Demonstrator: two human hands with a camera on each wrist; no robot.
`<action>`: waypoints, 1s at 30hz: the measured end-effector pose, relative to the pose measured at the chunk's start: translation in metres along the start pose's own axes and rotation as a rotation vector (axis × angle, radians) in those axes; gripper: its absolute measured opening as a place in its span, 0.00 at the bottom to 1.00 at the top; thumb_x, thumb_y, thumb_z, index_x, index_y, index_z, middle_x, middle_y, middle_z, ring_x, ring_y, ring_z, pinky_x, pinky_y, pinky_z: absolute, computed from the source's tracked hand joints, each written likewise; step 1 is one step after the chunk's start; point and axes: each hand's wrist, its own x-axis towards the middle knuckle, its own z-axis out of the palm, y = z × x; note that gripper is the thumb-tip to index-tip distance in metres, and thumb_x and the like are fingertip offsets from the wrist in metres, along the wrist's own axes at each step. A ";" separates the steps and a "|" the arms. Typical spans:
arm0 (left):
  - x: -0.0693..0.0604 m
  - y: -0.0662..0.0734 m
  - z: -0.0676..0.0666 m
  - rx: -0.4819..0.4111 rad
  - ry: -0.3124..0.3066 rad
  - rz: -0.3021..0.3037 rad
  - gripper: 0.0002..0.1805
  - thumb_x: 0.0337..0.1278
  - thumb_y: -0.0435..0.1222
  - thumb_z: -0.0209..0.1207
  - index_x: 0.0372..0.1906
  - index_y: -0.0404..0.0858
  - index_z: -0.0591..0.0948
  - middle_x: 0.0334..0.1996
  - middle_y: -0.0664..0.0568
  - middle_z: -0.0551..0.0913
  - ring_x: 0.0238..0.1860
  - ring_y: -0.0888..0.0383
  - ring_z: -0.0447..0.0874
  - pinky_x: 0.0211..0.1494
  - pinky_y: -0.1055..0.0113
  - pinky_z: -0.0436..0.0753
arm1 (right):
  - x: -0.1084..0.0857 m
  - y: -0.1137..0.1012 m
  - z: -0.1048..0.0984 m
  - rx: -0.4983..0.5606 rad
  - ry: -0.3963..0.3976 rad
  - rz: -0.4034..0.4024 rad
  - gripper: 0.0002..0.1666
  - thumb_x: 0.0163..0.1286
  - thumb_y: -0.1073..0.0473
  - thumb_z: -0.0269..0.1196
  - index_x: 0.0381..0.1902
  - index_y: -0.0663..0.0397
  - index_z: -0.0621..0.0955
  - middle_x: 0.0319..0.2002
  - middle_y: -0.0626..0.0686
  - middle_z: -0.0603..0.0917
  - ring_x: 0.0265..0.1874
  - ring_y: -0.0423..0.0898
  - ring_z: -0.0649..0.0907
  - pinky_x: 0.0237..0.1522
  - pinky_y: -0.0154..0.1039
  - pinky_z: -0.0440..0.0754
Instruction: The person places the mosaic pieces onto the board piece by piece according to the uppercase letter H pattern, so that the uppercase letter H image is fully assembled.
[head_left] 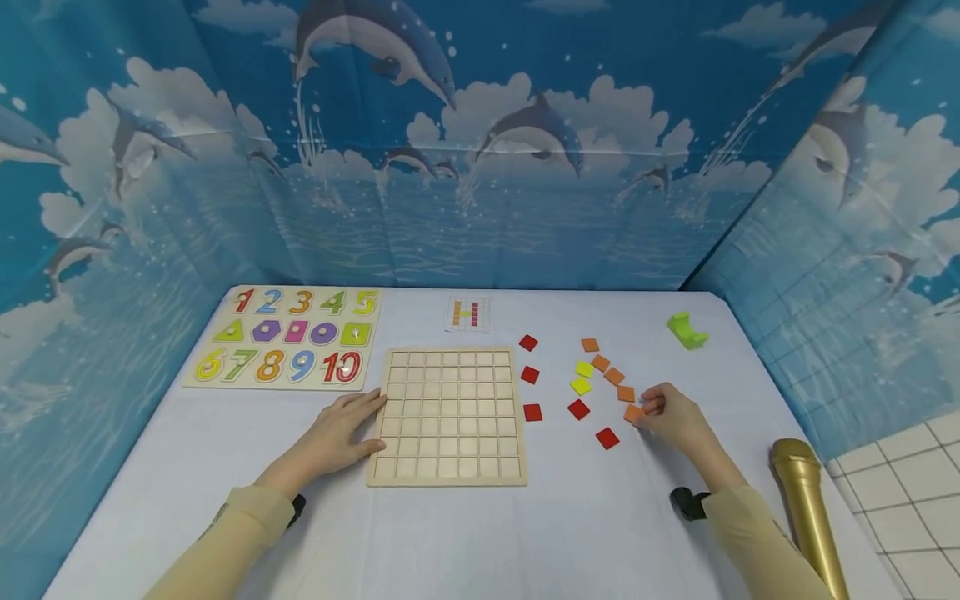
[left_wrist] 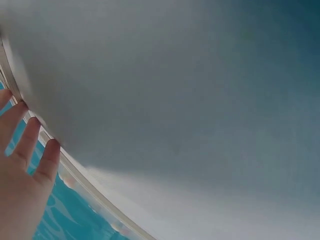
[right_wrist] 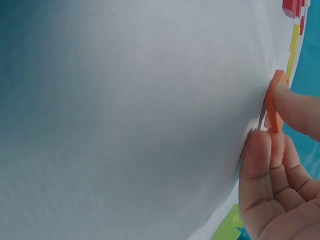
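A wooden grid board (head_left: 447,421) lies at the middle of the table. Against its left edge rests my left hand (head_left: 339,433), fingers and thumb spread; the left wrist view shows the fingertips (left_wrist: 50,155) touching the rim. Over on the right, my right hand (head_left: 675,419) pinches an orange square tile (right_wrist: 275,102) between thumb and fingers, close to the tabletop. A loose curve of orange tiles (head_left: 613,376) lies just beyond it. Two yellow tiles (head_left: 581,387) and several red tiles (head_left: 578,409) are scattered between that curve and the board.
A small pattern card (head_left: 468,314) lies behind the board. At the back left is a number and shape puzzle board (head_left: 281,337). A green curved block (head_left: 686,331) sits back right, and a gold microphone (head_left: 810,508) lies at the right edge.
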 end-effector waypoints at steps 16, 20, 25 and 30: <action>-0.001 -0.003 -0.003 -0.037 -0.048 0.020 0.39 0.62 0.47 0.63 0.74 0.36 0.64 0.75 0.41 0.60 0.75 0.36 0.56 0.73 0.36 0.60 | 0.011 -0.039 0.010 0.154 -0.089 -0.076 0.21 0.67 0.56 0.66 0.52 0.62 0.78 0.40 0.56 0.83 0.40 0.48 0.79 0.40 0.33 0.80; 0.001 -0.003 -0.005 -0.044 -0.047 0.030 0.39 0.62 0.46 0.63 0.73 0.35 0.65 0.75 0.40 0.61 0.75 0.36 0.56 0.73 0.36 0.59 | 0.020 -0.085 0.030 0.236 -0.112 -0.156 0.19 0.66 0.57 0.66 0.51 0.60 0.80 0.42 0.56 0.84 0.39 0.47 0.82 0.45 0.39 0.84; 0.001 -0.004 -0.005 -0.048 -0.043 0.029 0.39 0.62 0.46 0.63 0.73 0.36 0.65 0.75 0.40 0.61 0.75 0.36 0.56 0.73 0.36 0.60 | 0.027 -0.149 0.068 0.324 -0.141 -0.232 0.14 0.63 0.59 0.69 0.46 0.57 0.83 0.39 0.54 0.85 0.35 0.45 0.84 0.45 0.43 0.85; -0.001 -0.004 -0.002 -0.056 -0.055 0.019 0.39 0.62 0.47 0.63 0.74 0.37 0.65 0.75 0.42 0.61 0.75 0.37 0.56 0.73 0.36 0.60 | 0.026 -0.200 0.110 0.378 -0.208 -0.328 0.10 0.62 0.62 0.70 0.41 0.57 0.84 0.36 0.54 0.86 0.33 0.48 0.86 0.42 0.42 0.87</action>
